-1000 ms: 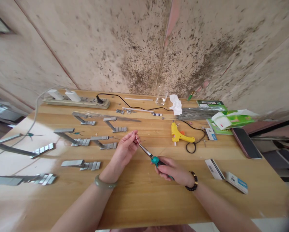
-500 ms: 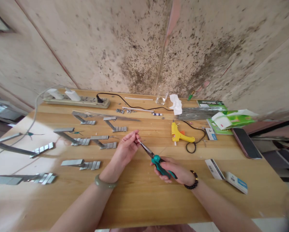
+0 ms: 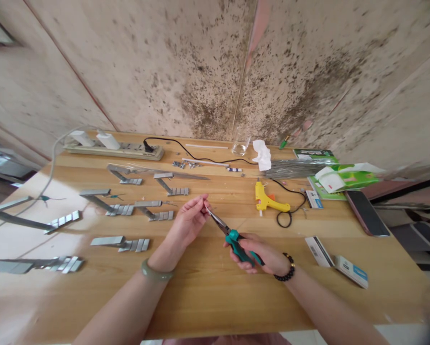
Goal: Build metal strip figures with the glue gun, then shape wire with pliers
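My right hand (image 3: 250, 251) is wrapped round the teal and black handles of long-nose pliers (image 3: 232, 235). The pliers point up and to the left, their tips close to the fingertips of my left hand (image 3: 191, 215). Thumb and forefinger of that left hand are pinched together at the plier tips; what they hold is too small to make out. Left of my hands, several grey folded strip pieces (image 3: 135, 245) lie on the wooden table (image 3: 207, 306), some with segmented ends.
A yellow glue gun (image 3: 268, 199) with a black cord lies right of centre. Behind it are a bundle of thin metal wires (image 3: 297, 167), a tissue (image 3: 261, 155) and a clear glass (image 3: 240, 145). A phone (image 3: 367, 213), small boxes (image 3: 351, 271) and a power strip (image 3: 114, 149) surround the work area.
Almost nothing has moved. The fingers of my left hand have shifted very slightly at the plier tips; the pliers stay in my right hand.
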A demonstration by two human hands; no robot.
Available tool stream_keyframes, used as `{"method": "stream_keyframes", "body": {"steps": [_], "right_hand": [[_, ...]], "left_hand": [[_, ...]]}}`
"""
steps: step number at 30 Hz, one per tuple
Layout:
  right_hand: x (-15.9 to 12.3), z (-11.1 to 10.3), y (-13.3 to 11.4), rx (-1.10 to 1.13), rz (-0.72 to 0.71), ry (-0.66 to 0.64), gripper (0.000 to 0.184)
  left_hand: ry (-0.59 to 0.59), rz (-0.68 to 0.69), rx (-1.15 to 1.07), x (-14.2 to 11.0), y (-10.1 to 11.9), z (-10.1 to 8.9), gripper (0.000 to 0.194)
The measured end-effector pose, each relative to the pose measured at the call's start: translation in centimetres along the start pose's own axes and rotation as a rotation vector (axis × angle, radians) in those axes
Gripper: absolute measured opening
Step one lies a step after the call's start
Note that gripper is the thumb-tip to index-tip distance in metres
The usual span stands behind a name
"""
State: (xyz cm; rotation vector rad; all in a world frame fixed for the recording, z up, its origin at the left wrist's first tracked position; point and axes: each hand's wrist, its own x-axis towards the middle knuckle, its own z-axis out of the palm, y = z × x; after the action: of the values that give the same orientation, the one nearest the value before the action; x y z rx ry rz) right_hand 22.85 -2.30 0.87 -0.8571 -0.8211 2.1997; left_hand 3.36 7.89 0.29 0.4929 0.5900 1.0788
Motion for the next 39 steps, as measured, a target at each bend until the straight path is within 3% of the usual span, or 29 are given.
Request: {"method": "stream_keyframes", "body": {"steps": [18, 22, 28, 33, 39], "right_hand": [[0.0, -0.1, 0.1, -0.113, 0.013, 0.055, 0.044], [-0.1, 0.2, 0.0, -0.362, -0.051, 0.158, 0.039], [-0.6, 1.0, -0.8, -1.097, -0.288, 0.362, 0.017], [-0.7, 0.9, -0.5, -1.465, -0.288, 0.514, 0.031], [-0.6, 0.8, 0.0, -1.746, -0.237, 0.614, 0.040]], "left_hand": [[-0.001, 0.018, 0.042, 0.2, -0.1, -0.2, 0.020], [0.030, 0.073, 0.100, 0.3, -0.2, -0.2, 0.021], [0.112, 0.143, 0.190, 0.5, -0.2, -0.2, 0.023], [0.136, 0.235, 0.301, 0.6, -0.6, -0.3, 0.021], [0.171, 0.323, 0.488, 0.6, -1.0, -0.2, 0.022]]}}
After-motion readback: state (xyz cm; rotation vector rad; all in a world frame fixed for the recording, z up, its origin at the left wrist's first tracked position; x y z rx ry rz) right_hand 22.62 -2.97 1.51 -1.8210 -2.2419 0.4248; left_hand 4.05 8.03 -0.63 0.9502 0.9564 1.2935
